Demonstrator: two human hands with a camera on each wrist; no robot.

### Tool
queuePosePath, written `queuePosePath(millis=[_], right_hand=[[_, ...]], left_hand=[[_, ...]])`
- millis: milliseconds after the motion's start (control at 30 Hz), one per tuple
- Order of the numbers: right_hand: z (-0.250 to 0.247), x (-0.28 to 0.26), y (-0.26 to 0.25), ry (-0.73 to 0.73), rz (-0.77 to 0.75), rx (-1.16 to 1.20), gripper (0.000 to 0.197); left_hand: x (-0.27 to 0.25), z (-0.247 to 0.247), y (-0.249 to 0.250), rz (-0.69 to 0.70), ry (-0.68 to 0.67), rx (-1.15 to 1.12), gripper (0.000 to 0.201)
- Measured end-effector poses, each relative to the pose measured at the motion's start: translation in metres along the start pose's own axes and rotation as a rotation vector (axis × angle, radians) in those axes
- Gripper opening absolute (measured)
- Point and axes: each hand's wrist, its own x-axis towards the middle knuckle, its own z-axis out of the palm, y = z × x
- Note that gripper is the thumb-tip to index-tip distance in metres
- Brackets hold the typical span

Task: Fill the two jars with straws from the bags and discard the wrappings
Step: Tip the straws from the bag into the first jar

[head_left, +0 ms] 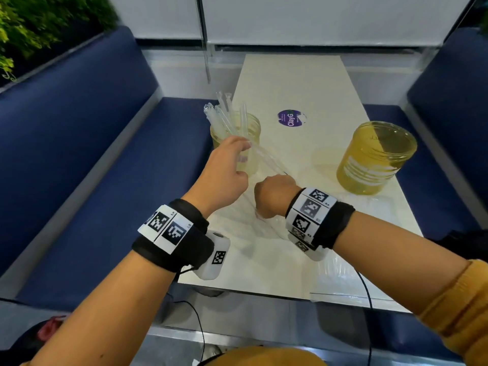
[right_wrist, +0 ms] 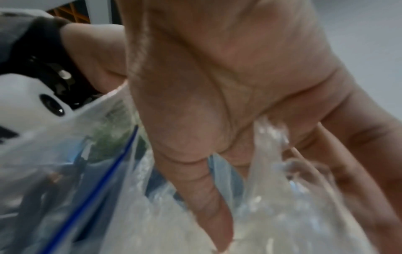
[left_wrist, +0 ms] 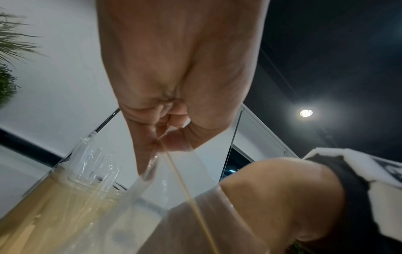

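Two yellow-tinted glass jars stand on the white table (head_left: 303, 83). The left jar (head_left: 252, 128) holds several clear straws (head_left: 224, 112); the right jar (head_left: 375, 157) looks empty. My left hand (head_left: 244, 150) hovers in front of the left jar and pinches the upper end of a clear straw (head_left: 266, 157) between thumb and fingers (left_wrist: 172, 142). That straw (left_wrist: 150, 171) slants down to my right hand (head_left: 274, 194). The right hand is a fist just right of the left hand and grips a clear plastic bag (right_wrist: 282, 206) with a blue zip line (right_wrist: 104, 171).
Crumpled clear plastic (head_left: 264, 233) lies on the table under both hands, and more of it (head_left: 340, 273) reaches the front right edge. A purple sticker (head_left: 290, 118) sits mid-table. Blue benches (head_left: 92, 154) flank the table, and a plant (head_left: 31, 27) stands at the back left.
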Motion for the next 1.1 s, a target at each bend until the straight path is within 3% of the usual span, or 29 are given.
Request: queuePosePath(millis=[333,533,633,733,833,900,1000,1100], right_hand=[[0.009,-0.019,0.014,0.087,0.024,-0.004,0.028],[-0.054,-0.064,0.026,0.104,-0.018,0.005,0.032],[-0.088,-0.088,0.032,0.167,-0.051,0.043,0.035],[-0.109,-0.1,0.035,0.222,-0.063,0.103,0.031],[-0.116,-0.1,0.039,0.266,-0.101,0.253,0.029],[-0.115,-0.095,0.047,0.349,-0.166,0.435,0.044],[-0.11,-0.081,0.055,0.453,-0.309,0.844,0.067],[-0.092,-0.05,0.047,0.494,-0.429,1.063,0.066]], left_hand=[[-0.009,0.002,0.005,0.036,0.028,-0.033,0.06],[-0.014,0.001,0.004,0.06,-0.085,0.05,0.088],[-0.015,0.01,0.008,0.03,-0.042,0.047,0.096],[-0.015,0.022,0.01,0.016,0.091,0.03,0.082],[-0.015,0.031,0.008,-0.004,0.25,0.042,0.041],[-0.015,0.033,0.006,-0.037,0.338,0.013,0.025],[-0.013,0.03,0.003,-0.129,0.4,-0.124,0.026],[-0.006,0.02,0.006,-0.109,0.438,-0.196,0.028]])
